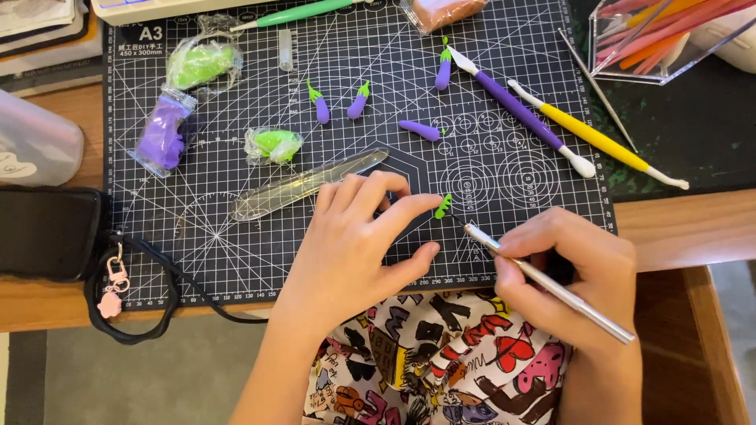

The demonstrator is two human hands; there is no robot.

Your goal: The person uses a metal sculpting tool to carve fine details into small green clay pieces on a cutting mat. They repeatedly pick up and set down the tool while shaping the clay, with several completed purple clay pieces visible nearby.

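Left hand [358,240] over the cutting mat [236,244], green clay bit [443,206] at its index fingertip, right hand [571,271] gripping a silver needle tool [543,279], tip beside that bit, clay eggplants [358,101] beyond the fingers.

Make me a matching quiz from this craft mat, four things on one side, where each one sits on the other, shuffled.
Things:
1. purple clay in wrap
2. yellow-handled tool
3. clear plastic blade
4. small green clay piece

Places:
A. right side of the mat, tip past its edge
B. at the left hand's index fingertip, by the point of the metal tool in the right hand
C. left side of the mat
D. middle of the mat, just above the left hand

Pairs: 1-C, 2-A, 3-D, 4-B
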